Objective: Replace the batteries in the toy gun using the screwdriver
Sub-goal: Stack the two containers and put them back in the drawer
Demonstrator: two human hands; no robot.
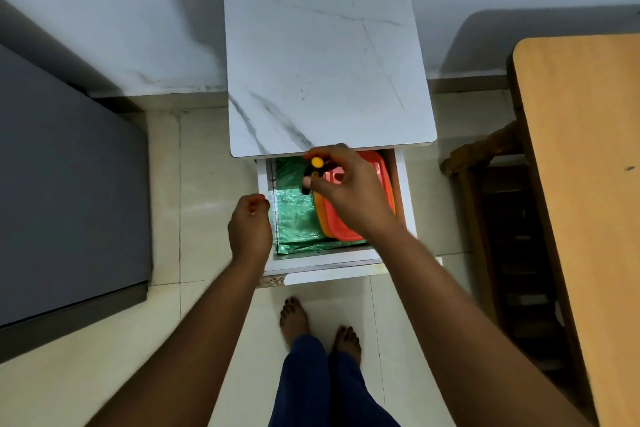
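My right hand [349,191] pinches a screwdriver [313,172] with a black and yellow handle, held upright above the open drawer [266,180] of a small white marble-topped cabinet [325,59]. The screwdriver's yellow butt end faces the camera and its shaft is hidden below. My left hand [250,224] hovers with curled fingers at the drawer's left wall, holding nothing that I can see. No toy gun or batteries are in view.
Inside the drawer lie a green foil sheet [294,218] and stacked orange and red plastic lids or boxes [337,218]. A dark grey bed or cabinet [65,191] stands at the left, a wooden table [585,184] at the right. My bare feet [318,326] stand on the tiled floor.
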